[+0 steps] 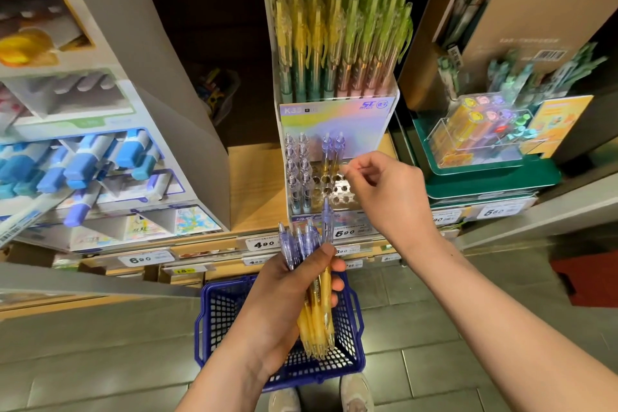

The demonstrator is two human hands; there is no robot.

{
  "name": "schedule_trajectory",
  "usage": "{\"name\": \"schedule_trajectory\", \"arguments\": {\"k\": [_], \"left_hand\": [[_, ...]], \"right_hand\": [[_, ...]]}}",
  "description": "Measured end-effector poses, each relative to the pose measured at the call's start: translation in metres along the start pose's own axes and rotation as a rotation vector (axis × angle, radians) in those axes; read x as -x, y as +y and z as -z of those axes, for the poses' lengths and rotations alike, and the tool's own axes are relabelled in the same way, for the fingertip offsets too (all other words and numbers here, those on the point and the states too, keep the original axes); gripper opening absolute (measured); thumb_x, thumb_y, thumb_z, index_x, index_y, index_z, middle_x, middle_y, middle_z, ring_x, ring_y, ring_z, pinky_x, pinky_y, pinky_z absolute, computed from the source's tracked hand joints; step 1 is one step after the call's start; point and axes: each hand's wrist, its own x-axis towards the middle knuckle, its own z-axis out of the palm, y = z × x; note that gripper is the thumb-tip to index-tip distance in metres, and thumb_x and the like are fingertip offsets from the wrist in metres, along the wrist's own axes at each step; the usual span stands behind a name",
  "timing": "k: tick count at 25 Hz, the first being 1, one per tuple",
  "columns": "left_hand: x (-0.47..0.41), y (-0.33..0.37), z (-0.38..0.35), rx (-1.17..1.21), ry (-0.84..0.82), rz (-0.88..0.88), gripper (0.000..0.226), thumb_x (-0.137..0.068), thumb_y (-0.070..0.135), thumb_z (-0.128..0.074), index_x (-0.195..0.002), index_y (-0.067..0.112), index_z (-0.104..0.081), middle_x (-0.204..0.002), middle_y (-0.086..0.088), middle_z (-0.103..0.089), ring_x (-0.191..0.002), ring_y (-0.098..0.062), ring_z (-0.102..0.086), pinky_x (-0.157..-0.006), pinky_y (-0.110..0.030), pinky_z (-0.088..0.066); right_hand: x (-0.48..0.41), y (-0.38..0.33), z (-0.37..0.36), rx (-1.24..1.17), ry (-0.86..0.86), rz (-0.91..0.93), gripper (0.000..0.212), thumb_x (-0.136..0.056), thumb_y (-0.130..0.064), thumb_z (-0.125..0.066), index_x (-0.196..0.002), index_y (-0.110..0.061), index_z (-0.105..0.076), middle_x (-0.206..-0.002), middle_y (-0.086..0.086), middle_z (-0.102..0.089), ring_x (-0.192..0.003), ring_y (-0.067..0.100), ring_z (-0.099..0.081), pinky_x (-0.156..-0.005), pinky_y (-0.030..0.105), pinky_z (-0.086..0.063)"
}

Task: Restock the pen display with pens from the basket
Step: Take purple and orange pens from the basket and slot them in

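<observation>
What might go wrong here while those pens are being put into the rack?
The left hand grips a thick bundle of pens over the basket; one pen sticks up above the rest and might slip out. The right hand works close to two purple pens standing in the holed tray, so a nudge could tip them.

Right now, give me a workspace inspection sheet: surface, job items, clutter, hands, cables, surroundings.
Surface: wooden shelf carries the pen display; many rack holes unfilled.
Job items: pen bundle, purple tops and yellow barrels; blue basket on the floor.
Clutter: nothing seen.
Hands: left hand grips the bundle; right hand curled at the rack, grip unclear.
Cables: nothing seen.
Surroundings: marker display left, green tray right, price tags along the shelf edge.
</observation>
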Motion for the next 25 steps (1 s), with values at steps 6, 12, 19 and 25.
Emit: {"name": "schedule_trajectory", "arguments": {"k": [6, 12, 19, 25], "left_hand": [[-0.004, 0.003, -0.001, -0.005, -0.04, -0.052, 0.023, -0.084, 0.035, -0.075, -0.098, 0.018, -0.081, -0.091, -0.01, -0.074, -0.072, -0.017, -0.066, -0.063, -0.029, -0.055], [-0.008, -0.002, -0.002, 0.072, 0.024, 0.001, 0.049, -0.079, 0.034, -0.076, -0.116, 0.002, -0.071, -0.098, -0.016, -0.076, -0.071, -0.02, -0.069, -0.061, -0.03, -0.058], [-0.013, -0.006, 0.001, 0.063, 0.055, -0.007, 0.037, -0.091, 0.016, -0.071, -0.125, 0.005, -0.062, -0.105, -0.019, -0.077, -0.071, -0.02, -0.068, -0.06, -0.031, -0.055], [-0.013, -0.005, 0.002, 0.043, 0.044, -0.021, 0.038, -0.094, 0.015, -0.07, -0.128, 0.002, -0.059, -0.11, -0.019, -0.076, -0.071, -0.02, -0.068, -0.062, -0.031, -0.056]], "right_hand": [[0.038, -0.011, 0.021, -0.485, -0.583, -0.396, 0.019, -0.088, -0.048, -0.069, -0.088, -0.031, -0.077, -0.071, -0.005, -0.07, -0.066, 0.004, -0.063, -0.062, 0.015, -0.05], [0.019, -0.009, 0.029, -0.887, -0.394, -0.494, 0.018, -0.084, -0.022, -0.071, -0.096, -0.01, -0.076, -0.085, 0.008, -0.076, -0.081, 0.018, -0.072, -0.075, 0.025, -0.058], [-0.016, -0.022, 0.032, -0.596, 0.042, -0.134, 0.008, -0.092, -0.011, -0.072, -0.093, -0.019, -0.074, -0.081, 0.001, -0.077, -0.078, 0.012, -0.075, -0.079, 0.031, -0.062], [-0.013, -0.018, 0.007, -0.286, 0.099, 0.005, 0.008, -0.089, -0.021, -0.075, -0.097, -0.022, -0.077, -0.083, -0.015, -0.074, -0.081, 0.0, -0.072, -0.08, 0.023, -0.059]]}}
